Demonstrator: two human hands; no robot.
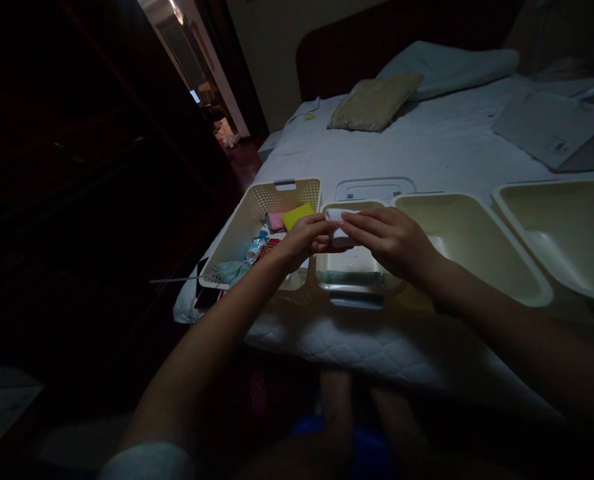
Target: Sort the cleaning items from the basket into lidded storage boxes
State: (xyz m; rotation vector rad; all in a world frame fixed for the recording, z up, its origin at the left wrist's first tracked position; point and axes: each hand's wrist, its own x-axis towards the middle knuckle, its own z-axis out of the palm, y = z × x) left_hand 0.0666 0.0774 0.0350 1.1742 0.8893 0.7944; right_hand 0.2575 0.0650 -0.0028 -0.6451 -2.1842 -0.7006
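Observation:
Both my hands grip a small white bundle that looks like rolled cloth [341, 227], held above a small cream bin [321, 267]. My left hand [309, 237] is closed around its left side and underside. My right hand [391, 237] presses on it from the right with the fingers over its top. Below, a dark greenish rolled cloth [354, 278] lies along the near wall inside the small bin. To the left stands a perforated cream basket [227, 233] with a yellow item [297, 216], a pink item [275, 222], a blue-and-white bottle [255, 247] and a pale green cloth [233, 271].
Two larger cream bins [471, 247] [567, 227] stand on the right of the bed [357, 340]. Behind are a clear lid [374, 187], a beige pillow [377, 100], a pale pillow [447, 70] and a flat grey package [557, 130]. The room is dim.

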